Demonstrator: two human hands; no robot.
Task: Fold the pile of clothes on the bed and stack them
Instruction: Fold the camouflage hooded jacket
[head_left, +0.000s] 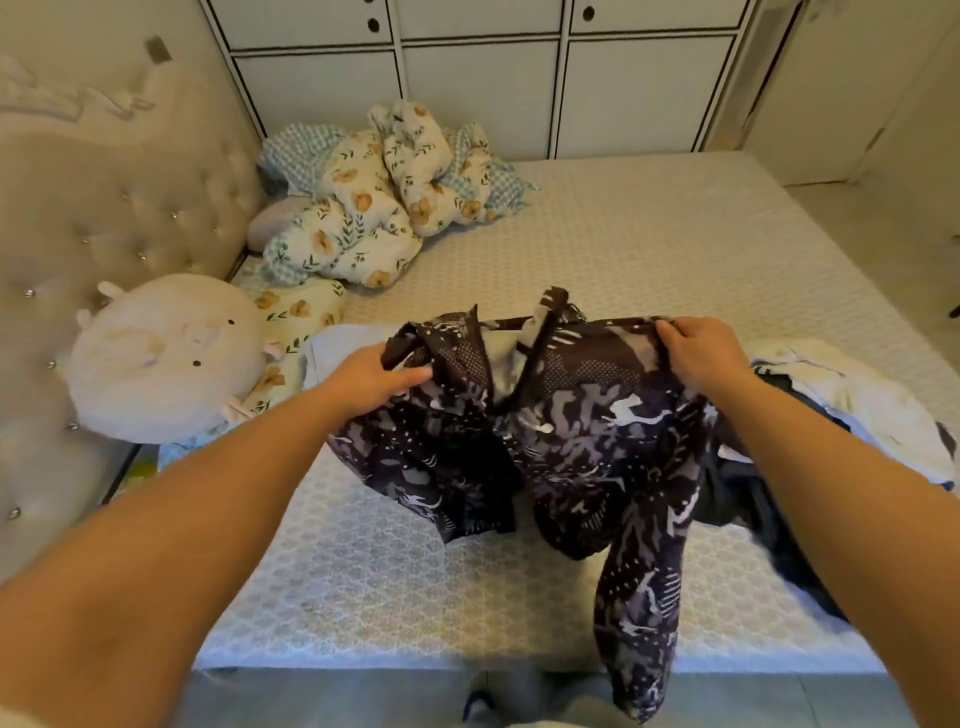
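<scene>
From the head view, the person stood at the foot-side edge of the bed and held a dark patterned garment up over the mattress. The left hand gripped the garment's upper left edge, fingers curled round a bunch of the cloth; the right hand pinched the upper right edge, fingers clenched on the hem. Between the hands the top edge was pulled fairly taut, and the rest hung down crumpled, with one long part, perhaps a sleeve or a leg, drooping past the mattress edge toward the floor.

The step in hand looked to be opening out this one piece before folding it. The next move would likely call for a shake or a spread so the cloth lies flat on the mattress, with the hanging part brought up first.

The garment was thin, black-brown with grey and white camouflage-like shapes, and showed a mesh lining near the top. The remaining pile of clothes lay just beside the right forearm, light and dark pieces mixed. A pale folded piece lay behind the left hand.
</scene>
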